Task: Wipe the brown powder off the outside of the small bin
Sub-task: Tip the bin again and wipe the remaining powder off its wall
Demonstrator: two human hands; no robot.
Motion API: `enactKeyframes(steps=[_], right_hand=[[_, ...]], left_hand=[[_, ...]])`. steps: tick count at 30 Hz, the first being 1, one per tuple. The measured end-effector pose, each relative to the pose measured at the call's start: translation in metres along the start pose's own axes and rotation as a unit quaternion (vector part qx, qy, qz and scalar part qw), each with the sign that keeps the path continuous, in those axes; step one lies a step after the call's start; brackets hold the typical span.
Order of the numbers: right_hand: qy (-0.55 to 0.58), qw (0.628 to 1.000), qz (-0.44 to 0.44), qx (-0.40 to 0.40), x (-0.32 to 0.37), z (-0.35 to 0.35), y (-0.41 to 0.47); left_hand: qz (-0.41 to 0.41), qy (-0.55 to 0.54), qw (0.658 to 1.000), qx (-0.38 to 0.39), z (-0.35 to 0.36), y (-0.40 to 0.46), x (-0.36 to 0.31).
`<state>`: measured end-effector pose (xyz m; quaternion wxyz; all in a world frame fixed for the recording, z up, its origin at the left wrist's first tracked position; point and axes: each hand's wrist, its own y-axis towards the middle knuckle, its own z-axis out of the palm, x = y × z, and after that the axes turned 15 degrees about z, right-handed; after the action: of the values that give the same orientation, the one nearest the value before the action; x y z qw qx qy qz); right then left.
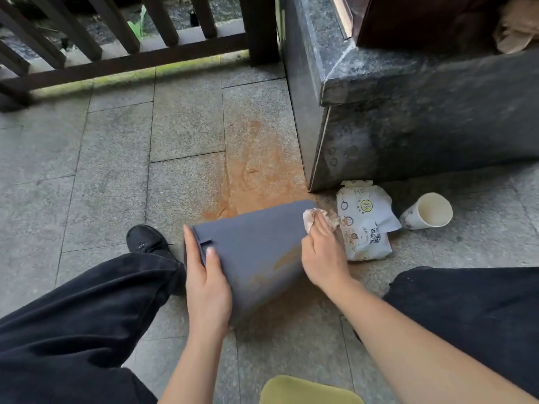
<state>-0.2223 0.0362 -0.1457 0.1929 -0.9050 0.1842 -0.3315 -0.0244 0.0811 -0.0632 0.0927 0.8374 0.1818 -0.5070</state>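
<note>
Here the small grey plastic bin (256,249) is lying tipped on its side on the grey stone paving (116,170), between the person's knees, its rim end towards the left hand and its base end towards the right. Brown powder smears are showing on its upper wall near the right hand. It is looking light and stiff, with a smooth wall that would likely slide under a push, so bracing it at the rim seems the sound hold. The left hand (207,284) is doing that, thumb lying on the upper wall by a small moulded tab, fingers reaching along the rim edge. The right hand (323,258) is pinching a crumpled, brown-stained white wipe (313,218) against the far base corner, fingers curled round it. Just beside lies a powder-dusted white wipe packet (364,225), and next to that a tipped white paper cup (428,211). An orange-brown stain (256,176) is spreading over the paving beyond the bin.
</note>
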Motion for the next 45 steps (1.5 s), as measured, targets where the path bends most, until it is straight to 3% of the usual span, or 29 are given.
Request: enactKeyframes(steps=[2,6,10,12,15,20,22,26,29,34,40,45], right_hand=[[0.024,0.999,-0.036,-0.009,0.011,0.01,-0.04],[0.074,0.965,-0.247,0.053,0.048,0.026,-0.12],[0.039,0.919,-0.381,0.093,0.051,0.017,-0.117],[0.018,0.936,-0.339,0.09,0.033,0.012,-0.091],[0.016,0.992,-0.115,0.039,-0.01,0.005,-0.042],[0.059,0.998,-0.003,0.0,-0.008,0.017,-0.031],[0.066,0.997,-0.028,-0.009,0.017,0.024,-0.055],[0.113,0.954,-0.254,0.112,0.074,0.036,-0.13],[0.088,0.925,-0.331,0.164,0.074,0.024,-0.127],[0.045,0.979,-0.151,0.132,0.056,-0.002,-0.048],[0.046,0.933,-0.279,0.221,0.089,0.016,-0.074],[0.014,0.924,-0.318,0.214,0.062,0.004,-0.092]], left_hand=[[-0.007,-0.003,1.0,-0.001,0.003,0.005,-0.002],[-0.038,-0.026,0.999,-0.028,0.0,0.013,-0.001],[-0.096,-0.095,0.989,-0.051,-0.022,0.02,0.011],[-0.133,-0.116,0.982,-0.059,-0.027,0.019,0.017],[-0.164,-0.115,0.977,-0.074,-0.023,0.015,0.026],[-0.165,-0.098,0.978,-0.078,-0.025,0.025,0.03],[-0.165,-0.083,0.979,-0.084,-0.027,0.03,0.029],[-0.16,-0.031,0.983,-0.084,-0.026,0.035,0.029],[-0.131,-0.015,0.99,-0.054,-0.029,0.034,0.023],[-0.086,-0.022,0.996,0.027,-0.027,0.031,0.015],[-0.088,-0.042,0.994,0.055,-0.021,0.029,0.025],[-0.137,-0.088,0.985,0.051,-0.009,0.021,0.025]])
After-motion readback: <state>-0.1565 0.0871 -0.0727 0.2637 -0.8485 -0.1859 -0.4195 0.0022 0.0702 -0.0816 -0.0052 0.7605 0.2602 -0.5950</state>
